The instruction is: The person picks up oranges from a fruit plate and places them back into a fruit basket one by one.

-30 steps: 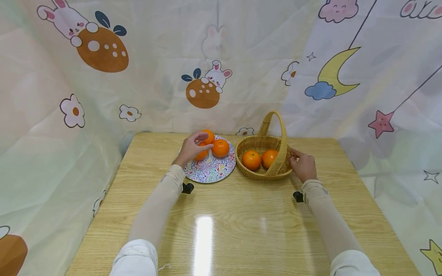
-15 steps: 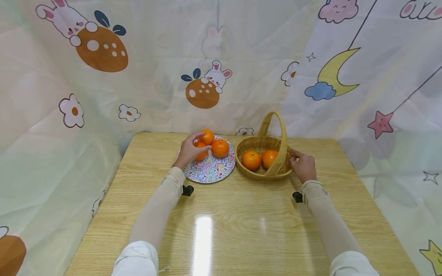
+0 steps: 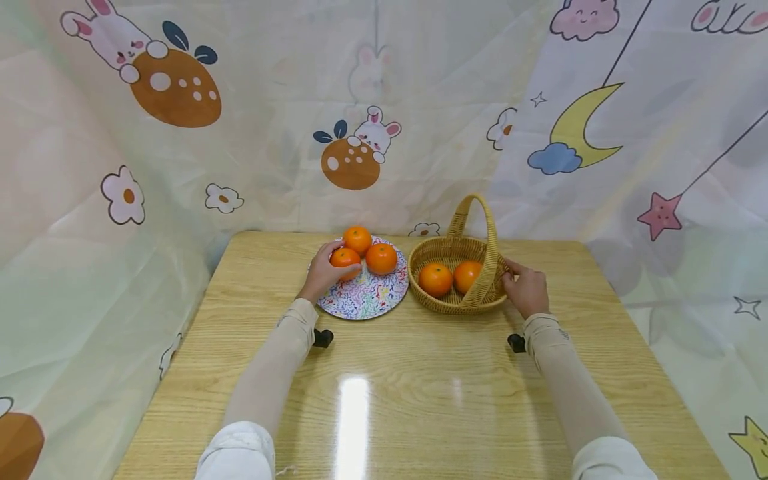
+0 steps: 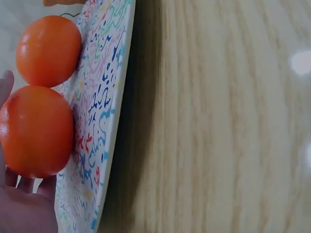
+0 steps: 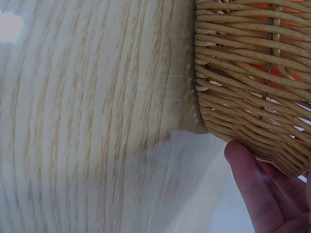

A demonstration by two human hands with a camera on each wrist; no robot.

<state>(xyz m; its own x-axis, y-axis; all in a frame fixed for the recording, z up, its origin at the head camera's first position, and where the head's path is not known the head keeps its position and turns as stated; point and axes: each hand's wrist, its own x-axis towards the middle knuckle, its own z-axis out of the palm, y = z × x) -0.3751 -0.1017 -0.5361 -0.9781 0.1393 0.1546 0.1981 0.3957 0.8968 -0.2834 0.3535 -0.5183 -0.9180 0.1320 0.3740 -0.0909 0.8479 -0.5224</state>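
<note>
Head view shows my left hand (image 3: 321, 274) curled around one orange (image 3: 345, 260) on the patterned plate (image 3: 369, 301), while my right hand (image 3: 528, 291) pinches the right rim of the wicker basket (image 3: 441, 306) holding two more oranges (image 3: 435, 281).

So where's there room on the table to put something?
On the pale wooden table, between the beige sleeves, in front of the round multicoloured plate and oval tan wicker basket. Crowded: the plate's far half, with three round orange fruits and the left hand; the basket holds two more.
</note>
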